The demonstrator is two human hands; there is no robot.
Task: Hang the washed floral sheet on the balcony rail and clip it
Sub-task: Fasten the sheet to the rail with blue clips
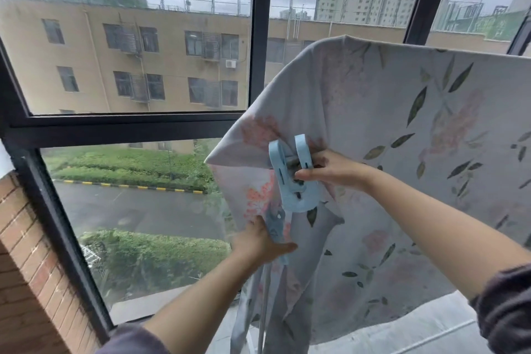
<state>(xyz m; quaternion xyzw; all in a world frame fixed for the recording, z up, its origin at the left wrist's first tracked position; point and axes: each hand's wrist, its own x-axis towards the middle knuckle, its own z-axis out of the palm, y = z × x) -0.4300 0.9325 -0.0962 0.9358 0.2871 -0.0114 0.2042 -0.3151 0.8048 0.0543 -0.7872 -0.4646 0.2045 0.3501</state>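
Blue plastic clip [293, 178], pinched in the right hand [327, 169], sits against the sheet [388, 129] draped over a hidden rail. The left hand [260, 241] grips another clip [275, 227]; biting only loose cloth, it could let the sheet slide off.

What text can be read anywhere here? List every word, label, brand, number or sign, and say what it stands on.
None can be read.
Blue clip in the right hand: no marking shows.
Second blue clip in the left hand: blurred, no marking shows.
Floral sheet: leaf and flower print only.
Buildings outside the window: no sign visible.
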